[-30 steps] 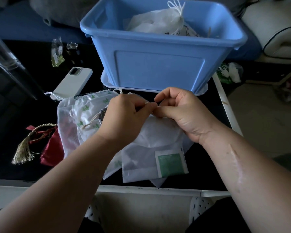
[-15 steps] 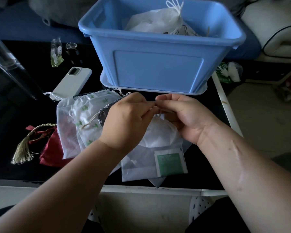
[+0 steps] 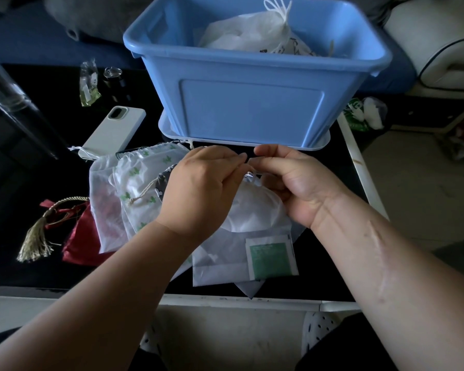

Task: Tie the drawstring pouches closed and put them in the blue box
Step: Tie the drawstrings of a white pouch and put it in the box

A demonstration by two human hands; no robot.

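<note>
The task was partly done. In the blue plastic box, which stood at the far edge of the black desk, at least one white fabric pouch already lay with its cord knotted at the neck.

In front of the box, near the middle of the desk, a translucent white drawstring pouch was being worked on. The left hand and the right hand met just above its gathered mouth. The fingers of both were curled in, and the thumb and forefinger of each pinched the thin white drawstring. The cord was mostly hidden between the fingertips, so the knot was perhaps half made, and I could not tell whether it had been pulled tight. This pouch had not yet gone into the box.

Several more waited. Toward the left edge of the desk, a white pouch printed with green cacti overlapped a sheer white mesh pouch. A grey patterned pouch peeped out just beside the left hand. A red satin pouch with a gold tassel lay nearest the left edge. I judged that these four were left to tie and put in the box.

A flat white packet with a green label lay partly under the pouch in hand, toward the near edge. A white phone lay to the left of the box.
</note>
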